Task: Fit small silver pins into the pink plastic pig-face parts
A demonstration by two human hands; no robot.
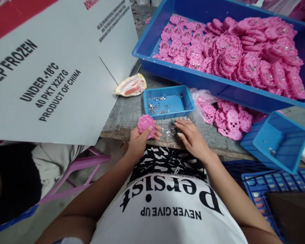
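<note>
My left hand (139,139) is closed on a pink plastic piece (146,126) with a scalloped edge, the thumb pressed over its face. At the table's front edge my right hand (192,137) rests with fingers stretched over a small pile of shiny and dark metal parts (172,130). The thumb and fingers look apart; whether a part lies under the fingertips is hidden. Just beyond both hands sits a shallow blue tray (169,114) with small silver parts scattered in it.
A large blue bin (173,69) of pink pieces stands at the back right. More pink pieces (233,123) and a tilted blue box (259,135) lie right. At left are a white carton (66,61) and a fruit peel (131,85). A person sits beyond the carton.
</note>
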